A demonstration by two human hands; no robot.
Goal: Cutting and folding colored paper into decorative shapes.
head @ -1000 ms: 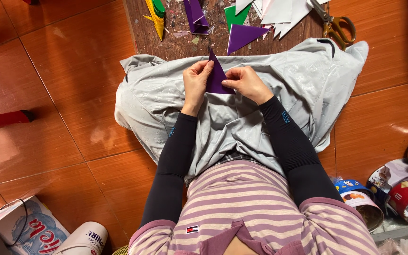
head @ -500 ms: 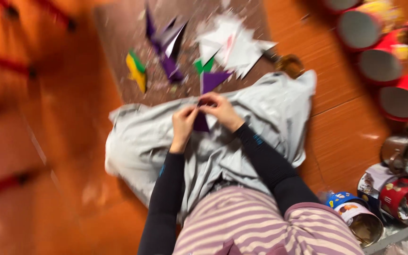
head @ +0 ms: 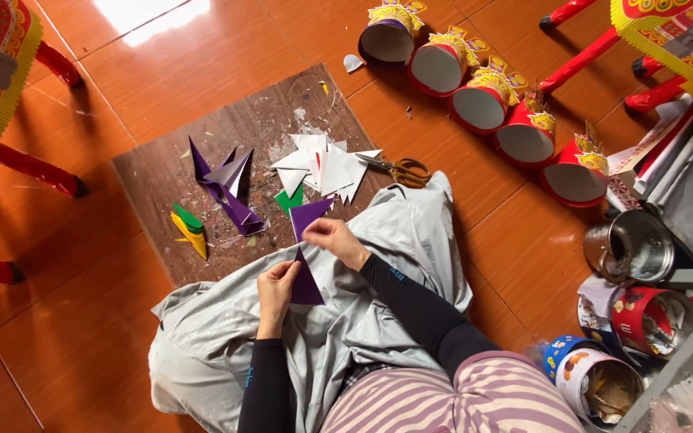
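Fingers of the left hand (head: 276, 287) are pinched on a purple paper triangle (head: 306, 282), which stands point-up over the grey cloth (head: 378, 240) covering the lap. Fingers of the right hand (head: 332, 238) are closed on the lower edge of a second purple paper piece (head: 311, 215), at 12 o'clock from the first.

Risks, as judged:
- Both grips sit on thin edges; a pull or twist could tear or crease the paper.
- Two pieces of one colour held close together; their edges could slide out of line.
- Cloth is loose and sloped, so a dropped piece could slip into a fold.

Surroundings:
- Brown board (head: 154, 172) on the tiled floor, at 12 o'clock from the hands, littered with scraps.
- On it: white paper triangles (head: 322, 164), folded purple pieces (head: 230, 188) at 10 o'clock, yellow-and-green pieces (head: 188, 226), one green piece (head: 287, 199).
- Scissors (head: 399, 169) at 1 o'clock, blades lying toward the white stack, just beyond the cloth edge; nearest hazard to a reach forward.
- Row of red decorated paper cylinders (head: 483, 100) at 1–2 o'clock.
- Tins (head: 595, 385) and a metal pot (head: 634, 244) at 3–4 o'clock, well apart from the hands.
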